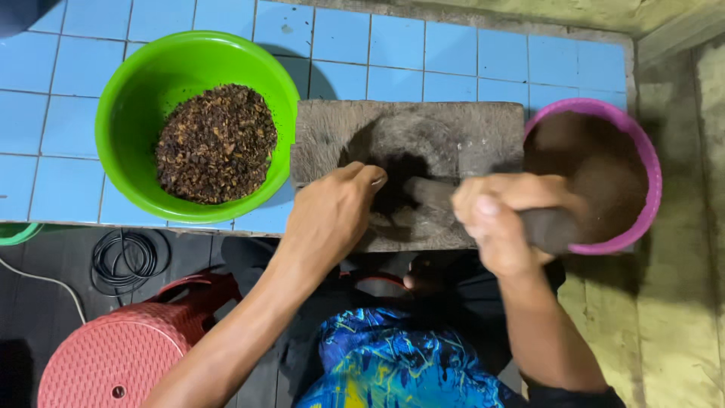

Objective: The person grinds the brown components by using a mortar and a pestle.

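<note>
Right hand (498, 223) gripped pestle (483, 211), blurred, probably mid-stroke; left hand (332, 215) half-curled, fingertips steadying dark grounds (396, 185) on slab (408, 143) beside it.

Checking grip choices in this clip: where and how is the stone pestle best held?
By its thick outer end, from the right, as the right hand grips it now. The pestle lies roughly level, its narrow working end pointing left onto the dark material on the stone slab; the left hand occupies that side.
</note>
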